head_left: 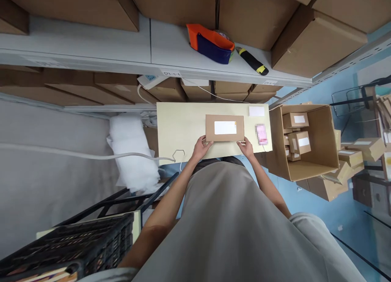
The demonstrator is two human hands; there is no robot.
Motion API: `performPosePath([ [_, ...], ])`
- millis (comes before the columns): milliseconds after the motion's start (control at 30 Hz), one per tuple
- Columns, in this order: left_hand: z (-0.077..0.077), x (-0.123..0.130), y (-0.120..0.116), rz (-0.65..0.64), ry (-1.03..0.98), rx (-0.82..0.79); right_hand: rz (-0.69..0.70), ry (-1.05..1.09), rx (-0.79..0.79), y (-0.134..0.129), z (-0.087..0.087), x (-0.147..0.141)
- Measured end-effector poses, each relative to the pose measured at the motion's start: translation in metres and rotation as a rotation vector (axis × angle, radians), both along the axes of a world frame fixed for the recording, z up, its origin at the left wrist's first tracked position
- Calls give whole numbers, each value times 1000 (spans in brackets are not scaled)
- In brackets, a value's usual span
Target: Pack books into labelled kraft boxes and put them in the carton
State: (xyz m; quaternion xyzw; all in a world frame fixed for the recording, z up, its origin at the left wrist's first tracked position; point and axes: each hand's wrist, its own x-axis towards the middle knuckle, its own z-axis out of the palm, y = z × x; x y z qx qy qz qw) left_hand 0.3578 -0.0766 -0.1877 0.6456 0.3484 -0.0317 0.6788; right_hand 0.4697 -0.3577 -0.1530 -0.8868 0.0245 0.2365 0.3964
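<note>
Grey shirt cloth (232,225) fills the foreground at six o'clock, and beyond it we've got a cardboard box (225,137) sitting near the middle of the pale surface (180,127), close to its near edge. Left hand (200,148) is at the box's near corner on the nine o'clock side, right hand (246,147) at the near corner on the three o'clock side; both part-open, fingers bent, thumbs by the near edge, a light hold from each. Looks closed up, this box, with a white label (225,127) already lying flat on top, though the print is too small to read, and whether the seams are taped I can't quite tell. Long axis runs nine to three o'clock, label lined up with it, the small orange-yellow mark at the label's three o'clock end. Over at three, past a blurred pink item (262,134), stands an open carton (322,137) beside the surface with several labelled boxes (301,147) inside; the one between the hands is outside it, on the surface. White slip (256,111) at two o'clock, and up on the shelf (171,50) around twelve, an orange-and-blue tape dispenser (210,46) next to a black-and-yellow cutter (252,61).
</note>
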Motion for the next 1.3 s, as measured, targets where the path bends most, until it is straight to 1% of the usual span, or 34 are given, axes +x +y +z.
performPosePath([
  [133, -2, 2, 9, -21, 17, 47, -17, 25, 45, 12, 6, -3],
  [233, -3, 5, 14, -47, 34, 63, -57, 19, 72, 21, 8, -4],
  [367, -4, 8, 17, -80, 60, 84, -89, 20, 88, 26, 9, -4],
  [433, -2, 11, 18, -65, 62, 166, -118, 22, 89, 21, 10, 0],
  [500, 5, 16, 18, -26, 20, 315, -162, -5, 82, 12, 12, 10],
  [567, 17, 26, 16, -3, -76, 455, -197, -56, 75, -2, 14, 28],
  [600, 25, 32, 13, -5, -132, 496, -204, -81, 75, -9, 16, 39],
  [633, 34, 40, 8, -18, -184, 516, -209, -102, 76, -17, 17, 52],
  [700, 53, 58, -7, -51, -246, 507, -219, -136, 77, -31, 17, 79],
  [800, 77, 91, -41, -96, -223, 427, -238, -180, 89, -50, 11, 119],
  [867, 86, 115, -68, -144, -190, 369, -251, -202, 101, -61, 2, 143],
  [933, 89, 140, -96, -197, -150, 315, -265, -212, 107, -73, -11, 165],
  [1000, 84, 166, -122, -236, -110, 263, -286, -212, 100, -85, -26, 185],
  [1100, 68, 204, -155, -273, -104, 250, -315, -199, 85, -99, -52, 211],
  [1200, 42, 238, -176, -290, -101, 294, -329, -149, 94, -107, -75, 229],
  [1300, 7, 265, -184, -215, 34, 286, -314, -97, 110, -105, -93, 239],
])
